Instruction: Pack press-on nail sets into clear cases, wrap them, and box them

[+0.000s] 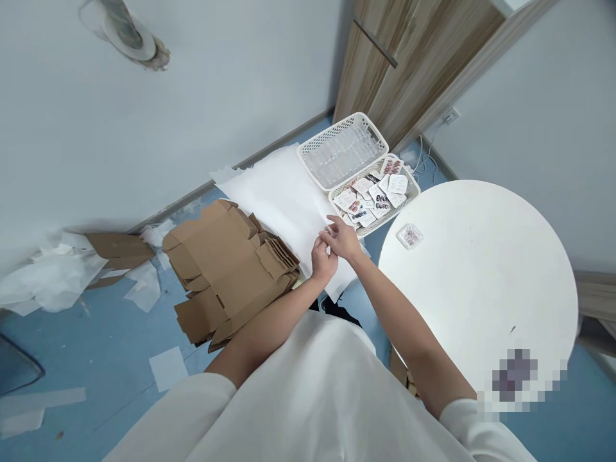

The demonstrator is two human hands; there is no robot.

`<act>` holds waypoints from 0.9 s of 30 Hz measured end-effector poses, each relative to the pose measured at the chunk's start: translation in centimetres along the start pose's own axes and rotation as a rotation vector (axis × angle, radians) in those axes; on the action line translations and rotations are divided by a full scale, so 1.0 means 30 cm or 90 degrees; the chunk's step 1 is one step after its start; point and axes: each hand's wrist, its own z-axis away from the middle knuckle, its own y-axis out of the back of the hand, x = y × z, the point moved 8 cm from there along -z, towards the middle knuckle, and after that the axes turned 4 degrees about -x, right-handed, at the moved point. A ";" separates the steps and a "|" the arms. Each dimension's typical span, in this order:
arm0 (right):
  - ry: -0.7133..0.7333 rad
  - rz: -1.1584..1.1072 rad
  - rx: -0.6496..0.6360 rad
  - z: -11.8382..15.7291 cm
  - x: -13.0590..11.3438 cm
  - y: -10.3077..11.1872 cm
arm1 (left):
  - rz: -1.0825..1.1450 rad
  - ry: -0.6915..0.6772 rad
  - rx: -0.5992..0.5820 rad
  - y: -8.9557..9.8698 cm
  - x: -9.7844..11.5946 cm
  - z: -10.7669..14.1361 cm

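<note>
Near: white shirt (298, 391), both forearms stretched forward. Left hand (324, 262) and right hand (342, 237) meet at the fingertips, fingers curled in; can't tell if anything is pinched between them. White sheet (276, 189) is the thing closest to the hands: it spreads under and past them, one side along the flattened cardboard boxes (231, 256), far end by the baskets. Boxes stacked on the left, brown, flaps sticking out.

Right side: round table (481, 276), white. Small clear case (409, 236) on the tabletop, close to its left edge; dark pixelated thing (514, 373) at the near edge, can't make it out.

Just beyond the right hand: near basket (391, 213), cards (368, 199) piled in it, some with colored oval pieces. Far basket (359, 171) touches it, clear plastic cases (344, 147) inside.

Blue floor (120, 353), loose paper (168, 369) and crumpled plastic (52, 273) at left. Farthest: wood-look cabinet (368, 77) with a bar handle, wall socket (451, 116) with a cable plugged in.
</note>
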 end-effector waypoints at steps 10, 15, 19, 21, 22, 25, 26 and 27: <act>-0.015 -0.050 0.154 0.149 0.133 0.292 | -0.062 0.035 0.036 -0.059 0.006 0.066; -0.107 -0.192 0.368 0.412 0.349 0.475 | -0.074 0.116 -0.079 -0.208 0.017 0.123; -0.227 -0.369 0.526 0.716 0.598 0.515 | -0.031 0.143 -0.250 -0.408 0.045 0.216; -0.299 -0.429 0.624 0.892 0.716 0.503 | -0.003 0.160 -0.363 -0.533 0.060 0.295; -0.328 -0.443 0.663 0.976 0.765 0.490 | 0.004 0.172 -0.419 -0.595 0.065 0.341; -0.398 -0.435 0.745 1.196 0.878 0.440 | -0.010 0.187 -0.544 -0.757 0.072 0.473; -0.413 -0.446 0.757 1.252 0.910 0.417 | -0.026 0.173 -0.566 -0.799 0.075 0.504; -0.417 -0.472 0.769 1.301 0.940 0.394 | -0.050 0.150 -0.576 -0.835 0.079 0.528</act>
